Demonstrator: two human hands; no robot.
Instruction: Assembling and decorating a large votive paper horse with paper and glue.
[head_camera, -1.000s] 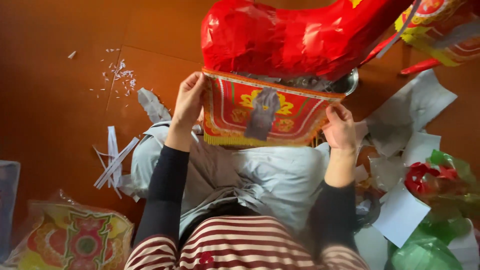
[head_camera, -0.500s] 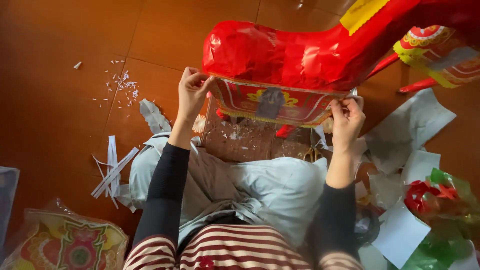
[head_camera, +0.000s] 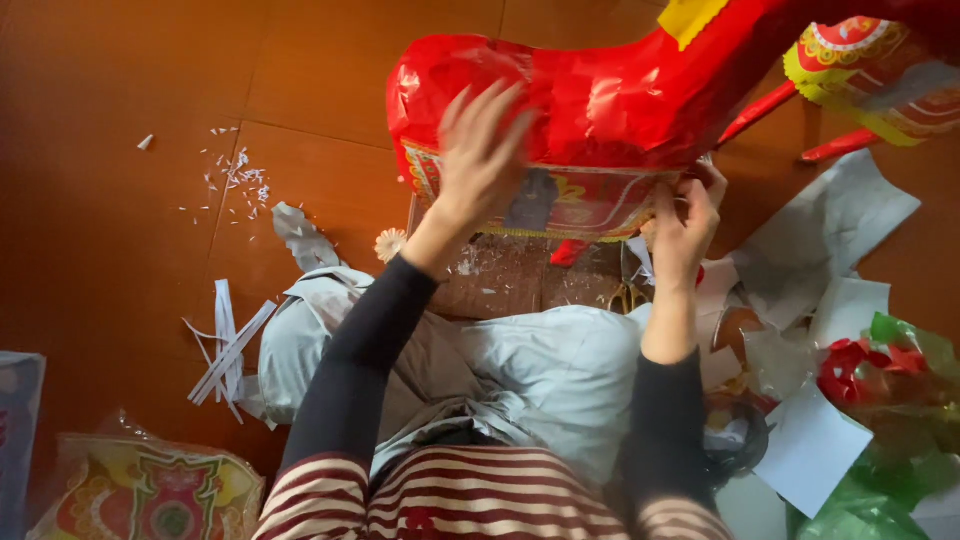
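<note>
Left hand (head_camera: 478, 150) spread flat and released against the red foil figure (head_camera: 580, 90) above the lap, right hand (head_camera: 690, 215) pinching its patterned lower edge (head_camera: 560, 200) at the right.

Patterned plastic pkg (head_camera: 150, 495), bottom-left floor

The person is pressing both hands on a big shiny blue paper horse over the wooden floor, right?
Not quite: the big shiny paper horse is red, not blue. The head view shows the left hand and right hand on it, above the wooden floor.
</note>
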